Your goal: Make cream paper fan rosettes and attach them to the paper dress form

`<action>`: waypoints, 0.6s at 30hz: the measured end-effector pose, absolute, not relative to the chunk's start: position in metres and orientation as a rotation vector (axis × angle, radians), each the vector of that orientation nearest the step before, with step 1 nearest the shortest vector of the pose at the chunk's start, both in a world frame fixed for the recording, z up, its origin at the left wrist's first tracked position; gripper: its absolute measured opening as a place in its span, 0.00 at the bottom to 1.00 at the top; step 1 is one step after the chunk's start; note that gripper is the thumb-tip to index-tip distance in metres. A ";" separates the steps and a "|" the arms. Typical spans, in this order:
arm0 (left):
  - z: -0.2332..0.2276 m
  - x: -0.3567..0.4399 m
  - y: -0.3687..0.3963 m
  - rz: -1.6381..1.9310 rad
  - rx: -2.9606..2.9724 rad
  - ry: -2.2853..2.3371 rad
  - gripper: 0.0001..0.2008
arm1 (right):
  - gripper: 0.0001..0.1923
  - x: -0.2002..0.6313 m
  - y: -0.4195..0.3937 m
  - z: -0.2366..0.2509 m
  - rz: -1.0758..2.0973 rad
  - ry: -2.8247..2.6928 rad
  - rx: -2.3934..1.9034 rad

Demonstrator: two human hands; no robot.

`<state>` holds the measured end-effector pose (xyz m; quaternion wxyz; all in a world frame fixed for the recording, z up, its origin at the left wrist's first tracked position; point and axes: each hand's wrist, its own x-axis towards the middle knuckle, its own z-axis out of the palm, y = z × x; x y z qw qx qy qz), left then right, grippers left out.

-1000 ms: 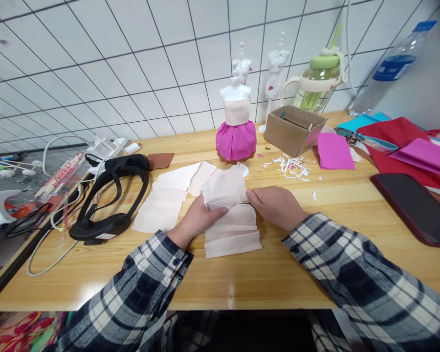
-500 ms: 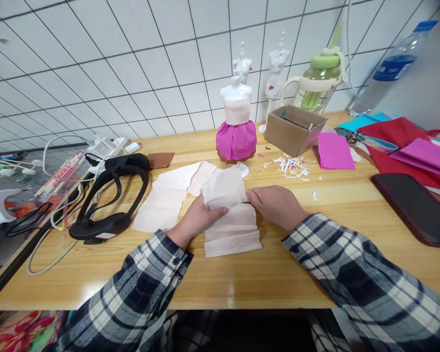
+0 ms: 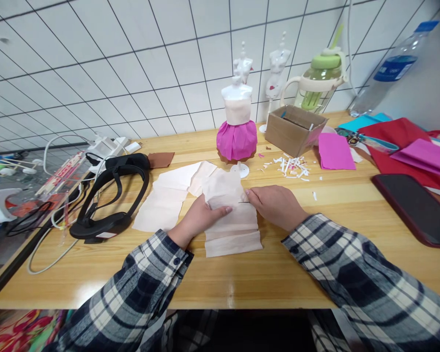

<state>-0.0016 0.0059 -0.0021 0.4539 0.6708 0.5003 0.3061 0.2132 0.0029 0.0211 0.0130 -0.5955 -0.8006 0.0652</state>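
Head view | my left hand (image 3: 200,217) and right hand (image 3: 275,205) are each pinching the folded cream paper (image 3: 229,215) | paper is lying on the desk (image 3: 242,278), before the pink-skirted mannequin (image 3: 236,128).

wall (image 3: 132,58): white tile, dark grout | desk (image 3: 352,215): light wood, glossy | lighting: even

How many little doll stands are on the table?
3. One wearing a pink skirt stands mid-table, a bare white one peeks out behind it, and another stands behind the box. More may be hidden.
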 end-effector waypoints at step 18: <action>-0.006 -0.001 0.007 0.794 1.755 1.330 0.28 | 0.28 0.214 0.003 0.021 0.269 -2.522 -1.833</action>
